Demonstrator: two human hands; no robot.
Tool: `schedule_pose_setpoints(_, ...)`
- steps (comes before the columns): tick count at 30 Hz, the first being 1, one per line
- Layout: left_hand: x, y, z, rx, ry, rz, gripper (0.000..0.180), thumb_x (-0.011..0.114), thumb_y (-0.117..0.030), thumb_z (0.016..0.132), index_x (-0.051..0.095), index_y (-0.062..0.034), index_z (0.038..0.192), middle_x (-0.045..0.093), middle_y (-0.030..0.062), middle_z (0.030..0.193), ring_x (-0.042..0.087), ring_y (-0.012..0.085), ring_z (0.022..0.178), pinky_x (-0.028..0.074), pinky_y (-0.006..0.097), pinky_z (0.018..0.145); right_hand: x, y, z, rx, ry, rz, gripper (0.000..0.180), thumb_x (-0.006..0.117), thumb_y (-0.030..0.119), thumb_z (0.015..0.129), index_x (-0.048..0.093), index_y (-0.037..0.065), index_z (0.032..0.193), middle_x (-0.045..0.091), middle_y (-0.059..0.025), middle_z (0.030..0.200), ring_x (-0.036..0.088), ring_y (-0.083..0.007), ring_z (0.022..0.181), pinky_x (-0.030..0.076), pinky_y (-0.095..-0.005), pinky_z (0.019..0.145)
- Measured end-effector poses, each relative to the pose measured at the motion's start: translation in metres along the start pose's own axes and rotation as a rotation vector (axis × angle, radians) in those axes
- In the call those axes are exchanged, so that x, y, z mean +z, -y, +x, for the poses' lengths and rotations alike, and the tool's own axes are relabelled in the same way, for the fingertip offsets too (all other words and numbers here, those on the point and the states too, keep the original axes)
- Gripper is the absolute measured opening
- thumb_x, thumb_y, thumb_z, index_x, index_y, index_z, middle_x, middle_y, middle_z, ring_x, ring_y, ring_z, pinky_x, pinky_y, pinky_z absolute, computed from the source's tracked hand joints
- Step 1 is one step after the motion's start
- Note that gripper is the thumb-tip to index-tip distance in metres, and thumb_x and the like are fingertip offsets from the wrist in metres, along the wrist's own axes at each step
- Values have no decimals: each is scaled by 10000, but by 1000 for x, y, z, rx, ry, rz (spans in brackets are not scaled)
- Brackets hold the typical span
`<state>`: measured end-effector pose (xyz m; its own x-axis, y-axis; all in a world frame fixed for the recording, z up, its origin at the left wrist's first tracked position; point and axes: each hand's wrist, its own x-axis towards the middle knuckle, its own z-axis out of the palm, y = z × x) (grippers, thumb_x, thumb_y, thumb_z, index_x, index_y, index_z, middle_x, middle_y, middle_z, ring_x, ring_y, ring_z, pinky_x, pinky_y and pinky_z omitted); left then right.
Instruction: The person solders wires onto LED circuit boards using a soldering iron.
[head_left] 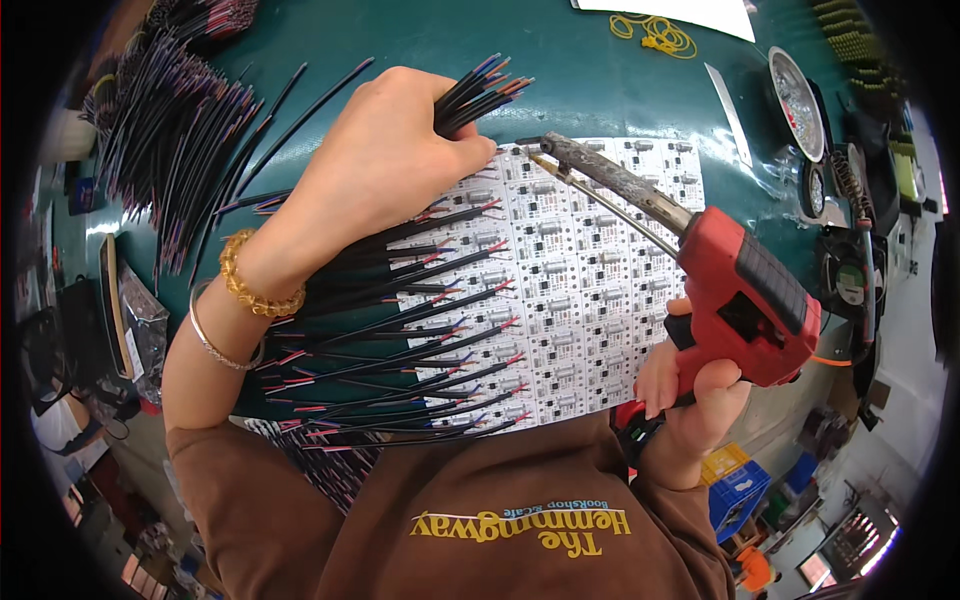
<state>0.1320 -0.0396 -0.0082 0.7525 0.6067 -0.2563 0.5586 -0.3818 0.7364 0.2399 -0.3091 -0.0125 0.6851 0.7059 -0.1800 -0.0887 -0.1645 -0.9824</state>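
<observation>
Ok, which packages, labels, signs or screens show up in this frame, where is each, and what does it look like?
Clear plastic bag: far left on the green table, crinkled, dark contents.
White paper sheet: top edge, flat, rectangular.
Printed chest emblem: brown sweatshirt, bottom centre, yellow and blue lettering.
Blue crate: lower right, boxy, beside a yellow one.
Screens: none clearly visible.

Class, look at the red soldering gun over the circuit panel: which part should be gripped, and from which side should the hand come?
Grip the red soldering gun by its handle below the body, coming from the near right, as the right hand does. The dark metal barrel points up-left to the white circuit panel, so keep away from that end; it is likely hot.
</observation>
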Motion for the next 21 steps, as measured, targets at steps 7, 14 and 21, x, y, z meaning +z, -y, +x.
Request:
schedule_pose_setpoints(7,2,3,1,30,-8,-28,231,704,-166,741,577,18,682,490,-10,547,430,59,521,338,247,486,9,6,1,56,4,76,687,609,540,806,455,-77,1067,418,-18,469,418,-121,353,364,-256,389)
schedule_pose_setpoints(14,4,4,0,73,-47,0,211,613,-154,722,547,39,665,499,134,512,488,201,461,412,335,508,11,7,-2,41,20,27,700,619,524,808,446,-102,1068,435,-31,480,428,-121,364,364,-249,399)
schedule_pose_setpoints(21,3,0,0,50,-37,0,212,602,-149,723,542,47,669,493,135,517,490,210,467,415,343,516,11,4,-7,-23,-28,46,783,602,539,816,412,-132,1172,430,-13,473,408,-94,358,335,-222,391)
